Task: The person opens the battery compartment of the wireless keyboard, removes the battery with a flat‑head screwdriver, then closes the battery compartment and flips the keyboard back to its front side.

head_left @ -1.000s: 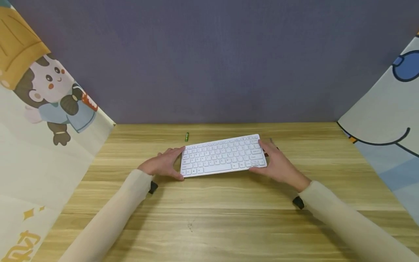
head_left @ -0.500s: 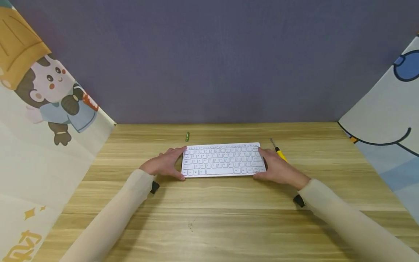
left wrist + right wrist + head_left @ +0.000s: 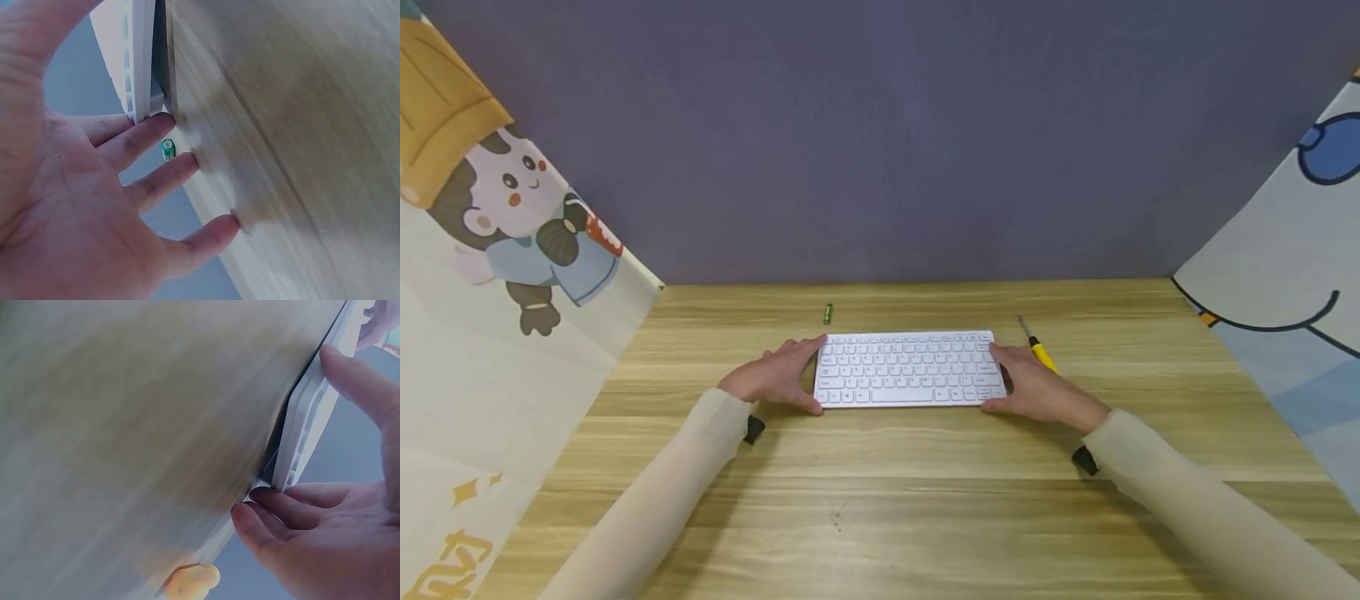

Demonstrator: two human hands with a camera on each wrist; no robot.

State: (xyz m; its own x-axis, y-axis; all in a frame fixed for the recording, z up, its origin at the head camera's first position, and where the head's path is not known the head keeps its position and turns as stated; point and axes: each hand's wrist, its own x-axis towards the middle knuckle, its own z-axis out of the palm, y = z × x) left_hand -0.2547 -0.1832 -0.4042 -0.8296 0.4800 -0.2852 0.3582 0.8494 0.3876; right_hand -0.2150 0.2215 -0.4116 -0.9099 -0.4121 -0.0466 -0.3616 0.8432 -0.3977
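A white keyboard [image 3: 912,369] lies squarely on the wooden table in the head view, keys up. My left hand [image 3: 781,377] spans its left end, thumb at the near corner and forefinger at the far corner. In the left wrist view the other fingertips [image 3: 230,226] come down on the tabletop beside the keyboard edge. At the right end my right hand [image 3: 1033,383] grips it likewise, thumb on the near edge and fingers at the far corner. A narrow dark gap shows beneath the keyboard in the right wrist view.
Behind the keyboard's left end lies a small green battery [image 3: 828,314]. A screwdriver with a yellow handle [image 3: 1043,357] lies just beyond my right hand, its shaft pointing to the back. A grey-blue panel [image 3: 917,150] rises along the table's far edge, with printed cloths at both sides.
The keyboard's right end has come down and toward me, so its tilt in view is now level. My right hand moved with it, uncovering the screwdriver. The left hand stays nearly still.
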